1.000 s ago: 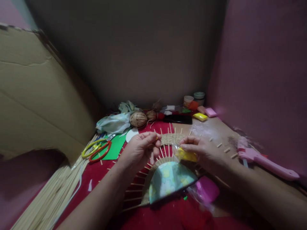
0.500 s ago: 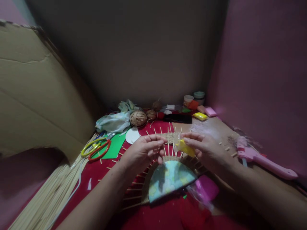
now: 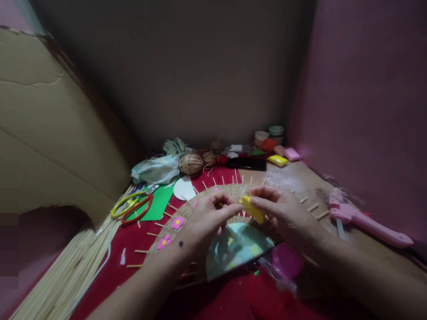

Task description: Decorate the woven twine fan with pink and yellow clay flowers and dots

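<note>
My right hand (image 3: 283, 213) grips a small clear packet of yellow modelling clay (image 3: 256, 211) between thumb and fingers. The closed fingers of my left hand (image 3: 211, 215) meet the packet's open end, pinching at the clay; a tiny yellow spot shows among them. Beneath both hands lies a fan-shaped woven piece (image 3: 156, 249) with thin sticks poking out round its edge. Pink flowers with yellow centres (image 3: 177, 223) sit on its woven band, partly hidden by my left hand. A half-round of pale blue-green patterned cloth (image 3: 238, 249) covers its middle.
Scissors (image 3: 138, 206) lie on green sheet (image 3: 162, 200) at left, beside long thin sticks (image 3: 73, 271). Twine balls (image 3: 191, 164), a black phone-like slab (image 3: 247, 164) and clay packets (image 3: 277, 160) line the back. A pink glue gun (image 3: 367, 222) lies right, a magenta packet (image 3: 287, 260) in front.
My left hand has moved right and closed in on the packet's open end. The packet stays in my right hand. Pink flowers now show beside my left wrist.
</note>
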The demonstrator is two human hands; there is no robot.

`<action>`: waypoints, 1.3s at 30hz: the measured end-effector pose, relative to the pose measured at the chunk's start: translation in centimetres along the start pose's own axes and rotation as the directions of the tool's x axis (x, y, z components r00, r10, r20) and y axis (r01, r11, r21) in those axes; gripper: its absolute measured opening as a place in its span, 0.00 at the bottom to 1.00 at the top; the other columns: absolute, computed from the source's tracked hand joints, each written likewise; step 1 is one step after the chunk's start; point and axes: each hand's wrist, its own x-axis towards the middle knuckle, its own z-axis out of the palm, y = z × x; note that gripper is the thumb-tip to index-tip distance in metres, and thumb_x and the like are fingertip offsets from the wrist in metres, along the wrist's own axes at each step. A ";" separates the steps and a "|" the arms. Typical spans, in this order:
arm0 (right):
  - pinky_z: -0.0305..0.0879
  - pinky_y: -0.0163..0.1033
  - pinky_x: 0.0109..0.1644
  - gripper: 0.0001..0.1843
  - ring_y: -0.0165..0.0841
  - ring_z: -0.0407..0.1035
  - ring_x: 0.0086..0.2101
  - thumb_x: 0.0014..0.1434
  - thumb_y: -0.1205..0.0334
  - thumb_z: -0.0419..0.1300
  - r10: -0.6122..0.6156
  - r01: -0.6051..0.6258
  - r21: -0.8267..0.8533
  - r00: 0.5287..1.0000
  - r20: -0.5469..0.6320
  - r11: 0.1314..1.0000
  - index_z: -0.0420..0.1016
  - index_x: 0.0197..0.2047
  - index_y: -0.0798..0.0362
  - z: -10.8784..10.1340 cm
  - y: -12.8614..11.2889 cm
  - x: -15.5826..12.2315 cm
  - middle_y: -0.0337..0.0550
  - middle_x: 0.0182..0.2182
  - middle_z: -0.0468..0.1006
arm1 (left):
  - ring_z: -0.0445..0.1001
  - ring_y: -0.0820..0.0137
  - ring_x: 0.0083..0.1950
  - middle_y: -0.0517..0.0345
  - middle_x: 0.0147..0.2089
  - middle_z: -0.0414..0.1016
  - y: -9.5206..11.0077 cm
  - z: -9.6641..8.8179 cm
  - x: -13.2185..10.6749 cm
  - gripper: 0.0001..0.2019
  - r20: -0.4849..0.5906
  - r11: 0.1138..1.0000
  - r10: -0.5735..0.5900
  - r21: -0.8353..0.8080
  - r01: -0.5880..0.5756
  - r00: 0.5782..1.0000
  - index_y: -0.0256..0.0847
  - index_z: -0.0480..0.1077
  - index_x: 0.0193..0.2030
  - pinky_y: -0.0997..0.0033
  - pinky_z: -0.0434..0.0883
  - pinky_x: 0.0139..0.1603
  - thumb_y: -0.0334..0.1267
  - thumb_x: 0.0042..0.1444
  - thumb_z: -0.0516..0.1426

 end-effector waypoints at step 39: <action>0.66 0.40 0.38 0.06 0.36 0.72 0.34 0.51 0.66 0.63 -0.292 0.320 -0.788 0.938 0.186 0.526 0.78 0.34 0.49 1.4 -6.0 3.5 0.41 0.33 0.80 | 0.62 0.81 0.13 0.64 0.19 0.68 -0.2 -4.4 2.2 0.16 0.048 0.864 -0.045 -0.500 0.063 0.998 0.35 0.69 0.29 0.84 0.58 0.08 0.49 0.53 0.59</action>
